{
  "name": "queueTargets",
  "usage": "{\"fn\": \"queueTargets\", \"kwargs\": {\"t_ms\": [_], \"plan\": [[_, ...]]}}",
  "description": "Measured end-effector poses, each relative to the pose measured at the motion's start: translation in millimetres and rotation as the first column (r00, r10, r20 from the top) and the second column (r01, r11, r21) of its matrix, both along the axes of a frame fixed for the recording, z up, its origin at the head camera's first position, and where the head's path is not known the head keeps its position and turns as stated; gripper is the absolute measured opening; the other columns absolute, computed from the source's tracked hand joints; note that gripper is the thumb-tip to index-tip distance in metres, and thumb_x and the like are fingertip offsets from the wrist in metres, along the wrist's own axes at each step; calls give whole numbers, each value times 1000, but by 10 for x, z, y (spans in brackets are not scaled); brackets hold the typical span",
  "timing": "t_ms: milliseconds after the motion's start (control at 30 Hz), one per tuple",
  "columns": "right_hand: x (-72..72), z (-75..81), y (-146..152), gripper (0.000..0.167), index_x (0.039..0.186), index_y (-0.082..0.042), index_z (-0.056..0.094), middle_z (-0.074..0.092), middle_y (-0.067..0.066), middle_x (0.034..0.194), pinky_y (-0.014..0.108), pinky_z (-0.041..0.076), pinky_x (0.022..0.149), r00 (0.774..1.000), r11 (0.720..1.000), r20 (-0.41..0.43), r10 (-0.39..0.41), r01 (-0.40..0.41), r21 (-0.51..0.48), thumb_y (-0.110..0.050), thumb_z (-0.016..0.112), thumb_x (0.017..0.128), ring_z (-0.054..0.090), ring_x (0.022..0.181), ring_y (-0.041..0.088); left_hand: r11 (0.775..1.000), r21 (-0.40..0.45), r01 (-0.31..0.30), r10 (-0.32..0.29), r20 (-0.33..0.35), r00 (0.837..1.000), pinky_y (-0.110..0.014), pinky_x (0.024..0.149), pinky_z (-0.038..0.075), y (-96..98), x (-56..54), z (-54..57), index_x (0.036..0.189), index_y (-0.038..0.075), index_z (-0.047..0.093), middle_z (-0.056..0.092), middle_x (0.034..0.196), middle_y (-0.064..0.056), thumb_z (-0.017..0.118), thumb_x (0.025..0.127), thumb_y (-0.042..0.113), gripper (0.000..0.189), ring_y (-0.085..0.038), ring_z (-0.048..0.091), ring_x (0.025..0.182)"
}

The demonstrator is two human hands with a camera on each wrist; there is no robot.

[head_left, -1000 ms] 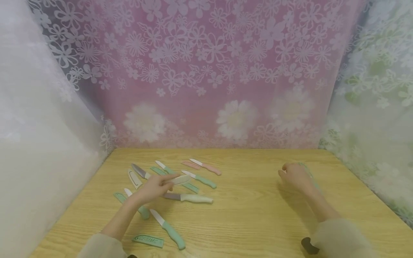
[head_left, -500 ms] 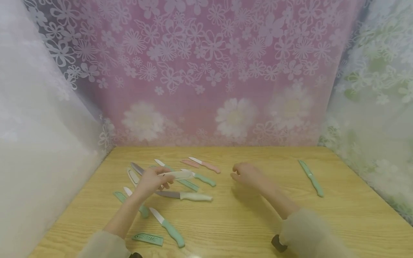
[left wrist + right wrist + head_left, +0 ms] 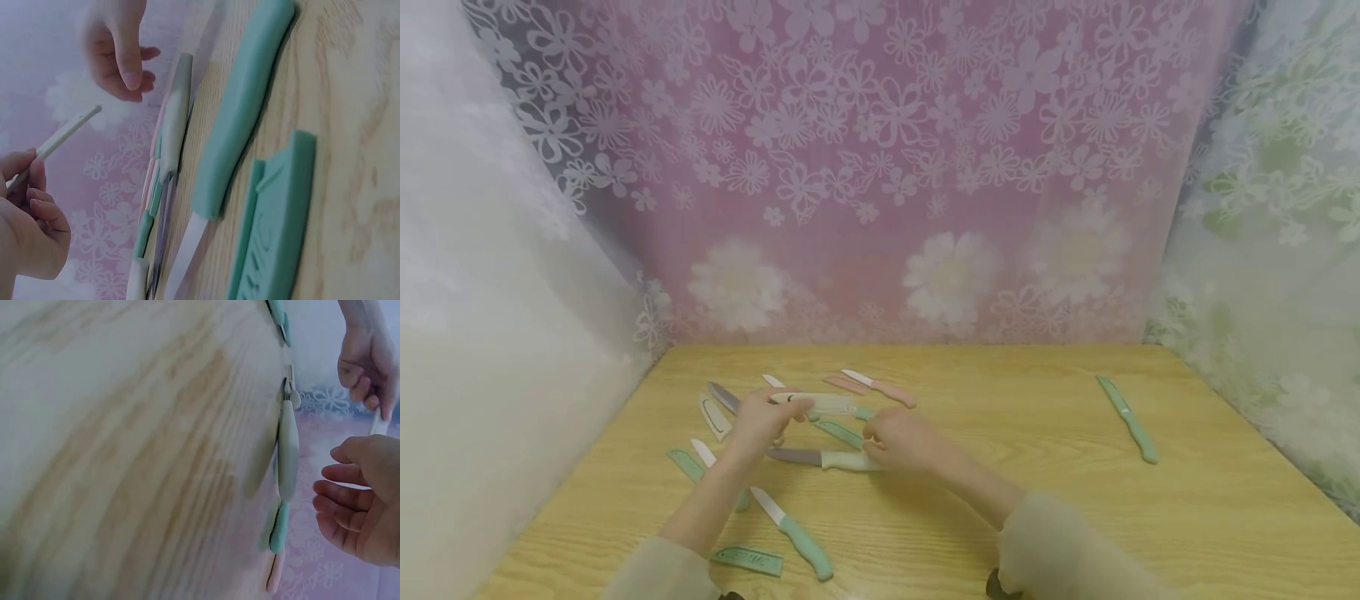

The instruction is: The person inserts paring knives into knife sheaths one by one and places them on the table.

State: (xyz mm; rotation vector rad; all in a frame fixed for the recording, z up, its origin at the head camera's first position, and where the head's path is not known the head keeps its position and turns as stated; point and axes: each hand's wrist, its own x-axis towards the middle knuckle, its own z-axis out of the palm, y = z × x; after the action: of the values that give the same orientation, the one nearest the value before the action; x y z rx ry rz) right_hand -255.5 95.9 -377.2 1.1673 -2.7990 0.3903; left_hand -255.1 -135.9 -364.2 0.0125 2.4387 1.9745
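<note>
My left hand pinches a cream blade sheath between thumb and fingers, raised over the knives and pointing right. In the left wrist view the sheath appears edge-on. A cream-handled knife with a grey blade lies beneath, blade to the left. My right hand hovers by its handle, overlapping the handle's end in the head view. The right wrist view shows the right hand with loosely bent fingers and nothing in them, apart from the knife handle.
Green-handled knives such as this one lie at the left with green sheaths. A pink knife and a second cream sheath lie farther back. One sheathed green knife lies alone at the right. Floral curtains enclose the table.
My right hand has moved left from the sheathed green knife at the right to the cream knife's handle. The left hand keeps the cream sheath and has turned it nearly level.
</note>
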Motion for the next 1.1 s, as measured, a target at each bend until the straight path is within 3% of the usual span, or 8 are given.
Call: {"fn": "queueTargets", "kwargs": {"t_ms": [100, 167, 300, 433, 500, 667, 833, 1100], "plan": [[30, -44, -65, 16, 95, -6, 69, 64, 0, 85, 13, 48, 67, 995, 998, -94, 44, -40, 40, -19, 63, 88, 55, 75, 8, 999, 47, -10, 9, 18, 1000, -21, 45, 35, 15, 1, -9, 73, 1, 65, 40, 52, 3, 72, 81, 24, 25, -9, 33, 47], [45, -72, -108, 15, 94, -7, 69, 62, -1, 83, 11, 46, 64, 990, 996, -127, 65, -58, 63, -20, 65, 87, 52, 71, 6, 998, 69, -9, 8, 15, 1000, -21, 51, 38, 25, 4, -17, 62, 4, 56, 42, 59, 2, 71, 82, 24, 32, -11, 36, 52], [56, -134, -187, 16, 94, -6, 69, 61, -2, 82, 9, 43, 60, 989, 996, -137, 51, -40, 85, -19, 67, 86, 49, 68, 4, 993, 116, -24, 21, 29, 999, -34, 72, 42, 69, 3, -16, 58, 12, 39, 42, 71, 0, 66, 86, 29, 42, -15, 40, 62], [70, -174, -238, 13, 91, -6, 69, 58, -3, 77, 8, 39, 55, 990, 994, -140, 23, -7, 109, -18, 66, 86, 45, 63, 3, 976, 205, -69, 63, 39, 997, -53, 94, 34, 130, -31, -2, 68, 9, 43, 44, 87, -1, 60, 91, 30, 35, -20, 47, 81], [88, -173, -255, 11, 88, -6, 69, 57, -3, 74, 8, 38, 53, 989, 994, -144, 26, -10, 110, -17, 64, 87, 44, 61, 4, 963, 258, -80, 76, 25, 997, -50, 101, 35, 161, -55, 12, 79, 4, 50, 48, 94, -3, 55, 94, 26, 27, -22, 51, 89], [132, -152, -290, 10, 85, -6, 69, 55, -4, 70, 8, 37, 52, 985, 994, -170, 42, -23, 111, -13, 62, 88, 44, 59, 4, 921, 386, -52, 57, -1, 998, -32, 91, 49, 210, -108, 38, 112, -9, 48, 60, 110, -17, 44, 99, 21, 33, -26, 59, 105], [132, -142, -319, 9, 86, -5, 68, 54, -4, 69, 9, 37, 51, 988, 994, -149, 30, -14, 112, -12, 62, 88, 43, 58, 4, 862, 506, -33, 27, 19, 999, -28, 87, 51, 237, -142, 55, 122, -11, 41, 59, 113, -20, 45, 99, 19, 38, -32, 54, 112], [134, -119, -358, 5, 84, -4, 65, 49, -3, 70, 12, 38, 52, 995, 987, -99, -17, 32, 154, -9, 62, 84, 41, 61, 7, 842, 535, -62, 47, 41, 998, -30, 87, 52, 250, -155, 69, 124, -9, 45, 62, 111, -15, 50, 97, 19, 40, -24, 61, 105]]}}
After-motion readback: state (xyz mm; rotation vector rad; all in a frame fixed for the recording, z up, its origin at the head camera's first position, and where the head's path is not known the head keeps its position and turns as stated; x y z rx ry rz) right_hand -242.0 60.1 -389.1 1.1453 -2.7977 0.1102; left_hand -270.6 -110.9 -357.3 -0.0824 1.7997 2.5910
